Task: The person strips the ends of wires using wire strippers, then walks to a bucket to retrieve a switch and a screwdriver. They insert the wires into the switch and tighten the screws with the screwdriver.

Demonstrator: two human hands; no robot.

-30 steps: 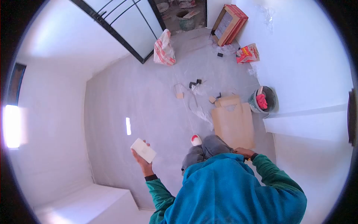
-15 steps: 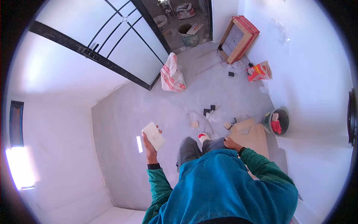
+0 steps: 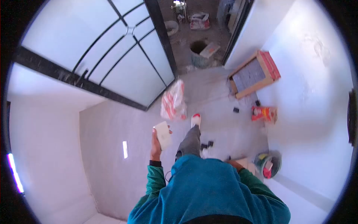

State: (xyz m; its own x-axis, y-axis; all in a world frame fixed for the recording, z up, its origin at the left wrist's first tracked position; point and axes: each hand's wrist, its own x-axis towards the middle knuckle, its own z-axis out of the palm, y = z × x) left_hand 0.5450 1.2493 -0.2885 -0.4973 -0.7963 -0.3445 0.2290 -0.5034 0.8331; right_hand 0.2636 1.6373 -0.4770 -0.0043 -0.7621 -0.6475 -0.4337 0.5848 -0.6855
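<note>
A white rectangular box [image 3: 164, 136] with a faint mark on its face rests in my left hand [image 3: 155, 148]. The thumb lies along one side and fingertips show at the far edge. Low at my right side is my right hand [image 3: 235, 164], its fingers mostly hidden behind my blue top. Just past it lies a piece of cardboard [image 3: 248, 164] on the floor. My foot in a white and red shoe [image 3: 195, 120] is stretched forward, close to a white and red sack [image 3: 174, 102].
A white-panelled door with a black frame [image 3: 100, 89] stands open ahead on the left. Beyond the doorway is a bucket [image 3: 199, 56]. Along the right wall are an open carton [image 3: 257, 76], a red packet [image 3: 264, 113] and a green bucket [image 3: 266, 164]. Small black pieces [image 3: 207, 144] lie on the floor.
I have stepped forward, so the doorway, sack and carton appear nearer. The white box stays in my left hand. My right hand has dropped back, partly behind my body.
</note>
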